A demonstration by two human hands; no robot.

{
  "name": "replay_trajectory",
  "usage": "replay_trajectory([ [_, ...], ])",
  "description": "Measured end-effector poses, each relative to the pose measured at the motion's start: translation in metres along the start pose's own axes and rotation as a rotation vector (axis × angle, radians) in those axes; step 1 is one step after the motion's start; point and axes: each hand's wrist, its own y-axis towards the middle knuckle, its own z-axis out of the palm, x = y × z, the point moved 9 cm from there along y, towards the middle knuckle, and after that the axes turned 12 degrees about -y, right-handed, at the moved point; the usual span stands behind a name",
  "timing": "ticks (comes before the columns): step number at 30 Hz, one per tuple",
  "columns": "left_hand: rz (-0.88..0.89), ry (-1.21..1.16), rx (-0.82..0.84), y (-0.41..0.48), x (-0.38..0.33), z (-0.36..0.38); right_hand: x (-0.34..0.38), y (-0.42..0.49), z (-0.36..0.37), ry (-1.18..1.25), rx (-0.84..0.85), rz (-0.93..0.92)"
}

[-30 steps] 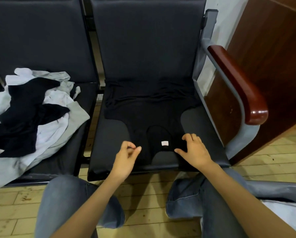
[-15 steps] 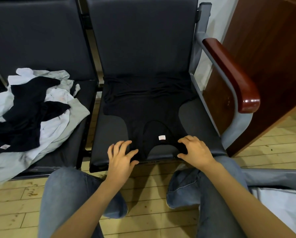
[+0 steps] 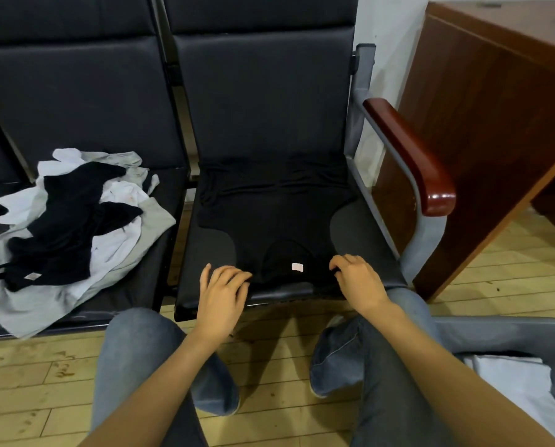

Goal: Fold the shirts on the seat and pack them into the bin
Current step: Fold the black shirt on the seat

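A black shirt lies spread flat on the right seat, collar and white tag toward me. My left hand rests on the shirt's left shoulder at the seat's front edge, fingers only slightly bent. My right hand is on the right shoulder, its fingertips curled down into the fabric. A grey bin stands at the lower right with white cloth inside.
A pile of black, white and grey shirts lies on the left seat. A red-brown armrest flanks the right seat, with a wooden desk beyond it. My knees are below, over a wooden floor.
My left hand came down from a raised pinch onto the shirt's left shoulder. My right hand slid slightly toward the front edge and curled its fingers. The view tilted up a little.
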Motion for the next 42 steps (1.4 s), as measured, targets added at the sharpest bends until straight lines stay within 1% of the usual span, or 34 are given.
replay_trajectory([
  [2,-0.014,-0.061,-0.054,0.006,-0.009,-0.023,0.004,-0.009,-0.026,0.059,-0.168,-0.019],
  [5,-0.029,-0.148,-0.118,0.016,-0.026,-0.059,0.012,-0.025,-0.078,0.100,-0.433,-0.098],
  [9,0.093,-0.175,-0.201,0.019,-0.058,-0.111,0.026,-0.051,-0.149,0.082,-0.669,-0.213],
  [12,0.168,-0.227,-0.259,0.014,-0.086,-0.151,0.035,-0.071,-0.188,0.054,-0.798,-0.264],
  [15,0.267,-0.284,-0.295,-0.002,-0.114,-0.183,0.040,-0.089,-0.215,0.085,-0.850,-0.299],
  [18,0.320,-0.288,-0.310,-0.016,-0.128,-0.202,0.044,-0.105,-0.232,0.102,-0.867,-0.342],
  [21,0.327,-0.297,-0.322,-0.019,-0.131,-0.211,0.046,-0.114,-0.239,0.110,-0.879,-0.376],
  [24,0.282,-0.343,-0.328,-0.008,-0.125,-0.213,0.041,-0.107,-0.240,0.110,-0.857,-0.358],
  [27,0.198,-0.341,-0.264,0.019,-0.108,-0.197,0.033,-0.080,-0.233,0.085,-0.769,-0.326],
  [30,0.062,-0.381,-0.225,0.061,-0.076,-0.177,0.018,-0.030,-0.226,0.106,-0.655,-0.251],
  [33,-0.081,-0.468,-0.239,0.111,-0.038,-0.162,0.001,0.036,-0.219,0.168,-0.555,-0.152],
  [35,-0.143,-0.490,-0.238,0.145,-0.012,-0.148,-0.005,0.083,-0.208,0.196,-0.499,-0.110],
  [42,-0.271,-0.365,-0.172,0.259,0.078,-0.080,-0.018,0.239,-0.137,0.238,-0.322,-0.028],
])
